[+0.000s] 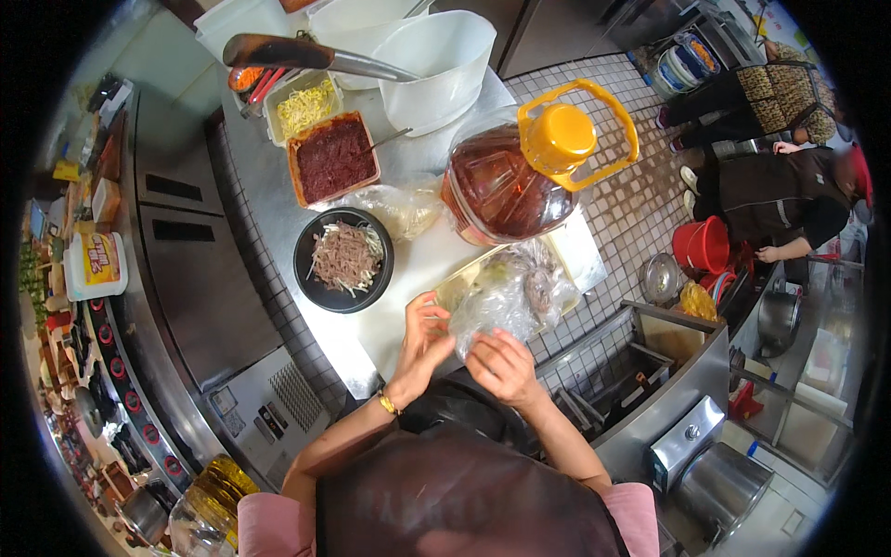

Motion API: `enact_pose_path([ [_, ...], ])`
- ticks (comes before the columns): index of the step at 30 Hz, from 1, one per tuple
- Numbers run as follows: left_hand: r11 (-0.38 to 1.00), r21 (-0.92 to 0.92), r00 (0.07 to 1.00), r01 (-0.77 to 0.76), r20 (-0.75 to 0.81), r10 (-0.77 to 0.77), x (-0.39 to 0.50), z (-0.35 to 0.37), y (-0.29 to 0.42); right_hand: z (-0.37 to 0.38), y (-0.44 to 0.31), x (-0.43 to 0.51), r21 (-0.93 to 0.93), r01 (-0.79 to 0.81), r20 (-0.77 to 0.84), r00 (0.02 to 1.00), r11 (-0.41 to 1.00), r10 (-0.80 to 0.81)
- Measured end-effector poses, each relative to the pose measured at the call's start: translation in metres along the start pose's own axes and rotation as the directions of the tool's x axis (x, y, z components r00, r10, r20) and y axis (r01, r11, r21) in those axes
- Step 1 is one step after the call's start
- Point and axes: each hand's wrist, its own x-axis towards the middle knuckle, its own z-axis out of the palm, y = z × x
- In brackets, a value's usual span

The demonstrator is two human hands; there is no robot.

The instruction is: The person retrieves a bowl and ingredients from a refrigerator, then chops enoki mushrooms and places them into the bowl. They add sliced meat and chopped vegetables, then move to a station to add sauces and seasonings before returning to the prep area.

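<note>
My left hand (pixel 420 344), a yellow bracelet at its wrist, is beside the near left edge of a clear plastic bag (pixel 487 310), fingers apart. My right hand (pixel 501 365) has its fingers curled on the bag's near edge, pinching the film. The bag, with dark contents at its right, lies over a pale yellowish tray (pixel 454 284). A black bowl (pixel 301 268) with shredded meat (pixel 344 257) on thin white strands stands to the left. Behind the tray stands a large jug of reddish-brown liquid (pixel 508 184) with a yellow cap and handle.
Farther back are a container of dark red paste (pixel 335 159), a tub of bean sprouts (pixel 306 104), a bag (pixel 407 209) and a white container (pixel 438 90) with a wooden-handled utensil (pixel 278 52). Two people (pixel 773 195) stand at the right beyond the tiled floor. A steel cabinet (pixel 181 244) stands left.
</note>
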Motion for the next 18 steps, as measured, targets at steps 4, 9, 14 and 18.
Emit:
enact_pose_path([
  [4,0.922,0.388,0.996,-0.024,0.087,-0.01,0.009,0.004,-0.01,-0.005,-0.007,-0.003,-0.048,0.108,0.052,0.993,0.993,-0.105],
  [9,0.984,0.068,0.982,0.165,-0.105,-0.157,0.036,-0.006,-0.003,-0.015,0.011,0.0,-0.158,-0.371,-0.122,0.927,0.915,0.355],
  [14,0.973,0.148,0.984,0.174,-0.061,-0.167,0.062,-0.024,0.016,-0.012,0.019,0.009,0.138,-0.59,-0.059,0.797,0.796,0.601],
  [18,0.986,-0.144,0.996,-0.085,-0.043,0.08,0.064,-0.024,0.032,-0.025,0.02,0.019,0.44,-0.561,-0.154,0.722,0.701,0.674],
])
